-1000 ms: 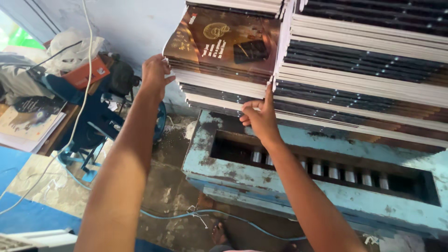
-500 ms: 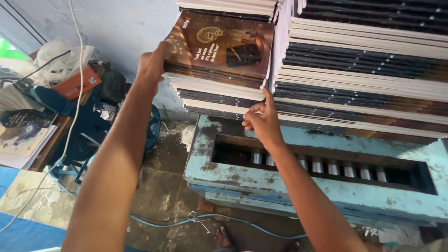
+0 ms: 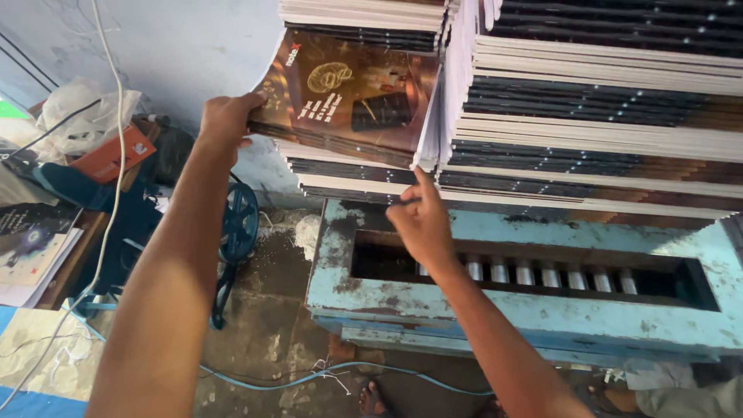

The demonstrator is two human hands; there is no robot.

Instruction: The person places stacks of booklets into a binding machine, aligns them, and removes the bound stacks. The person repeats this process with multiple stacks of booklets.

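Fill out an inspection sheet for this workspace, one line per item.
Surface: worn blue machine bed, metal rollers in its slot.
Job's things: brown-covered book bundle, tilted on the book stacks.
Clutter: papers, white bag, left side.
Hands: left hand grips the bundle's left edge; right hand touches the stack below it.
Cables: blue cable on the floor; white cord hanging.
Surroundings: pale wall, dirty concrete floor, blue wheel.

A chipped blue metal frame [image 3: 534,313] with rollers in its slot carries two tall book stacks [image 3: 604,131] side by side.
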